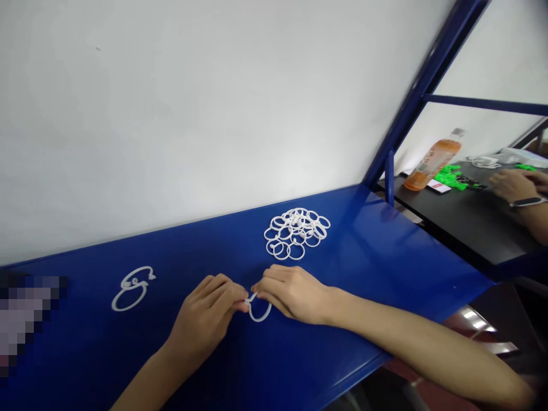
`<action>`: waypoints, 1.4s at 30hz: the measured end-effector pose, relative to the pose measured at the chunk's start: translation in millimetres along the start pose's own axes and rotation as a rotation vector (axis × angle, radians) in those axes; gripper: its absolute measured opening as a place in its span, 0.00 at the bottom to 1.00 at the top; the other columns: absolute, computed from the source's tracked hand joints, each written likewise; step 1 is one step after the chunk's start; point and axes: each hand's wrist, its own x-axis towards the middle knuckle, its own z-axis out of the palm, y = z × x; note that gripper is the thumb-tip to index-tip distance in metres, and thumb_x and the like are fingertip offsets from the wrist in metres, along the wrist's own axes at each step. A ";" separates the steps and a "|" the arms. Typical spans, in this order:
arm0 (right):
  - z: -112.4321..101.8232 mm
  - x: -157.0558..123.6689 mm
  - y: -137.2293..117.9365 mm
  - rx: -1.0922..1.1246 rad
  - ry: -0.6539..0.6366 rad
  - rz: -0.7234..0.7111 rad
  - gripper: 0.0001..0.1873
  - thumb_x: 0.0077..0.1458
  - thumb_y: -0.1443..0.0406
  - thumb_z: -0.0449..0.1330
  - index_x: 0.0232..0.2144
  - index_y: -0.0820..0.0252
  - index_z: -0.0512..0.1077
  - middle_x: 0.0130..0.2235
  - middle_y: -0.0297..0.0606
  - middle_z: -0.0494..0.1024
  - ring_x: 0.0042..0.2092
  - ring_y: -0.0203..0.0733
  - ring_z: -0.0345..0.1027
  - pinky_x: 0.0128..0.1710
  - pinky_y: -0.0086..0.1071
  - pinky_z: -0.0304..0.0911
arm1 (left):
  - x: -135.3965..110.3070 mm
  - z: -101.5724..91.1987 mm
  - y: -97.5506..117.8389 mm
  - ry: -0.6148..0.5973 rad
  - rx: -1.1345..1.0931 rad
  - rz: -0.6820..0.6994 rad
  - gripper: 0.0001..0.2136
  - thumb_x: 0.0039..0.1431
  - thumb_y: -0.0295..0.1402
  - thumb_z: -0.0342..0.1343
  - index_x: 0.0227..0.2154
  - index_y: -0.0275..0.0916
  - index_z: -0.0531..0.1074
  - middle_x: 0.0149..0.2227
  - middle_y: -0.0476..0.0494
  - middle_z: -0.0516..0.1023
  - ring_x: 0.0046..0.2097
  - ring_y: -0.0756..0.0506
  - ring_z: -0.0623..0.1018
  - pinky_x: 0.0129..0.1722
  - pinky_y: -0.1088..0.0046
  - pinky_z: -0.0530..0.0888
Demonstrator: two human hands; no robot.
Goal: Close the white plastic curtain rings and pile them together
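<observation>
Between my two hands, just above or on the blue tabletop, is a white plastic ring (260,319). My left hand (214,305) pinches its left side with thumb and fingertips. From the right, my right hand (291,291) grips the ring's upper right part, the fingers bent over it. A gap or joint of the ring sits near the fingertips, partly covered by them. Behind my right hand lies a heap of similar white rings (295,251) with small knobs. On the left, a couple of white rings (128,308) lie touching or overlapping, one apparently opened.
A white wall runs behind the blue table (205,245). At right stands a blue metal frame (389,171). Beyond it, a black table (462,222) holds an orange drink bottle (434,161), green pieces (451,178), a phone (439,186) and another person's hands (516,185).
</observation>
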 end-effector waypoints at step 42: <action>-65.6 -17.9 64.4 -0.472 -0.175 0.741 0.13 0.68 0.65 0.50 0.36 0.62 0.73 0.42 0.44 0.74 0.33 0.37 0.70 0.29 0.30 0.54 | -58.8 -72.0 -115.7 -0.407 0.689 -0.781 0.19 0.57 0.42 0.51 0.48 0.41 0.74 0.43 0.36 0.78 0.41 0.31 0.76 0.34 0.54 0.75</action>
